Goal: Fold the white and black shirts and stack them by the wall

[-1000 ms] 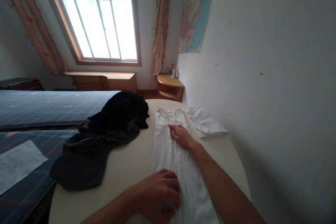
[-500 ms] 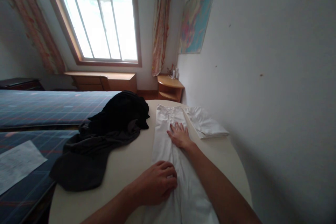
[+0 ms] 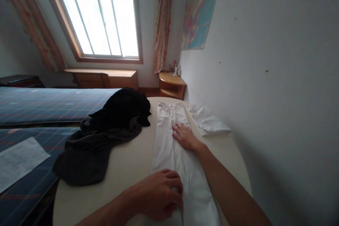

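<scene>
A pair of white trousers (image 3: pixel 164 148) lies lengthwise on the round cream table (image 3: pixel 127 169), waistband at the far end and legs running toward me. My right hand (image 3: pixel 184 137) rests flat on the upper part, fingers spread over the cloth. Closer to me, my left hand (image 3: pixel 162 194) has curled fingers pinching the fabric along the middle of the legs; its fingertips are partly hidden. Beside the waistband, to the right, sits a folded white garment (image 3: pixel 209 120).
Dark clothes, one black (image 3: pixel 124 107) and one grey (image 3: pixel 84 166), lie heaped on the table's left side. Left of the table is a plaid-covered bed (image 3: pixel 53 106) with a paper sheet (image 3: pixel 23 160) nearby. A white wall (image 3: pixel 278 113) borders the right side.
My left hand has slid toward me and slightly right along the trousers. My right hand has shifted a little right, still flat on the cloth. The view has tilted slightly down.
</scene>
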The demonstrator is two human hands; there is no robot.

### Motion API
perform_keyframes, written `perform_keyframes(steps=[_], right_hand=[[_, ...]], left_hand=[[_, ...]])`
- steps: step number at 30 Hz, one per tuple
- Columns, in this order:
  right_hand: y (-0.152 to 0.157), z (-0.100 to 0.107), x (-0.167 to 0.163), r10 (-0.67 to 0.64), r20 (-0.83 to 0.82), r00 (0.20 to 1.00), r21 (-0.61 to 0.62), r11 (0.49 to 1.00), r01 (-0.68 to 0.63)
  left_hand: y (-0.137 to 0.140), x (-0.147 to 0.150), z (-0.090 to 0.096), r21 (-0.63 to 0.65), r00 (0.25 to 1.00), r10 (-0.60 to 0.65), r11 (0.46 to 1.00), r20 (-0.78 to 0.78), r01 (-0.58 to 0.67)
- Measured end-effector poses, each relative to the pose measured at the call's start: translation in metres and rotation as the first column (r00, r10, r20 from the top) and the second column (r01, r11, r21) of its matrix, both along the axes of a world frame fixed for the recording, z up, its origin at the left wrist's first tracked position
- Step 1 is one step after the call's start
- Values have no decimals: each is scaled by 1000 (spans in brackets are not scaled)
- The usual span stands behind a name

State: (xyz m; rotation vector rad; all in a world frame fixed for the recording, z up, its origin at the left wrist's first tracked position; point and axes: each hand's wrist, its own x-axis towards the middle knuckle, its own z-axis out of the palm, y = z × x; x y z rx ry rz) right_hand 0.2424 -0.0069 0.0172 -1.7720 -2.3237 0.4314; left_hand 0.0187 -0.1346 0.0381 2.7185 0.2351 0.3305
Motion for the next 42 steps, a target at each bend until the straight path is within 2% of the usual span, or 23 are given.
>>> perform_keyframes(steps=[5, 11, 14, 21, 29, 37, 40, 42], right_hand=[[3, -2, -3, -18, 26, 1000, 0, 1000, 18], [5, -7, -4, -26, 60, 998, 6, 1000, 26], [5, -8, -3, -23, 54, 998, 14, 1000, 22], [4, -6, -2, -23, -24, 999, 44, 999, 24], [11, -6, -20, -90, -212, 973, 185, 974, 131], [9, 8, -23, -204, -248, 947, 186, 949, 253], [7, 8, -19, -184, -270, 945, 156, 960, 231], [6, 6, -17, -124, -262, 957, 185, 967, 176]], left_hand=[[-3, 4, -1, -16, 999, -27, 1000, -33, 26], [-2, 6, 0, -125, 997, -59, 990, 51, 65], [-5, 7, 3, -126, 996, -70, 989, 60, 77], [-10, 11, -1, -82, 991, -134, 987, 22, 136], [-9, 12, -6, -67, 989, -147, 987, -1, 147], [-10, 12, -2, -122, 990, -136, 983, 42, 140], [-10, 11, 1, -173, 989, -146, 974, 24, 148], [-9, 10, 0, -187, 992, -124, 975, -15, 119]])
